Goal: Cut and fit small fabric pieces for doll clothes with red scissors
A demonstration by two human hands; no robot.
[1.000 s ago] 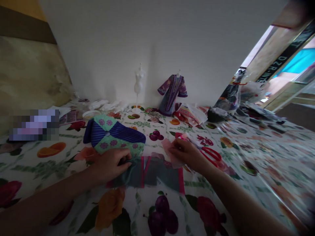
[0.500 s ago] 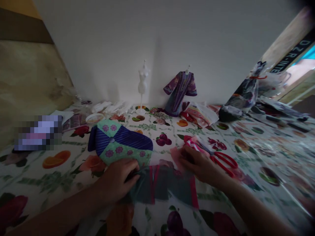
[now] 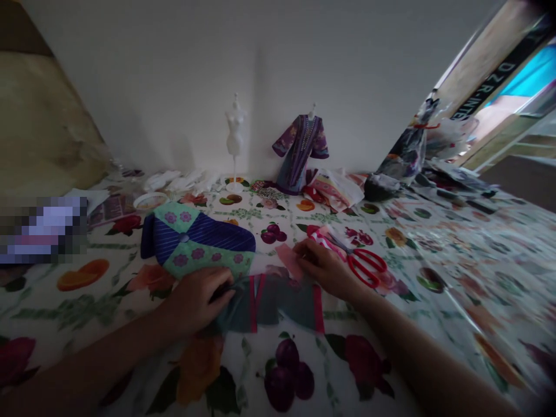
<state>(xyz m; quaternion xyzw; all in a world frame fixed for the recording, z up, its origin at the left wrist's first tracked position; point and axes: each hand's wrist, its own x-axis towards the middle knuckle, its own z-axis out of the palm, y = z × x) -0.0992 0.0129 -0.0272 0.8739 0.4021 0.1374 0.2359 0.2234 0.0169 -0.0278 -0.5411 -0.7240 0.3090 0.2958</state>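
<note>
Fruit-print cover (image 3: 73, 315) on my tabletop here. In the head view my left hand (image 3: 195, 304) presses the edge of the dark teal cloth with pink strips (image 3: 278, 304), bottom centre, fingers curled, can't tell if gripping. My right hand (image 3: 324, 267) pinches a sheer pink scrap (image 3: 289, 260) just above, red scissors (image 3: 367, 267) beside it. Tip: keep that cloth pinned flat.

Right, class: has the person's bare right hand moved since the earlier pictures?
No, not clearly: the right hand sits just as far left of the red-handled scissors as before.
</note>
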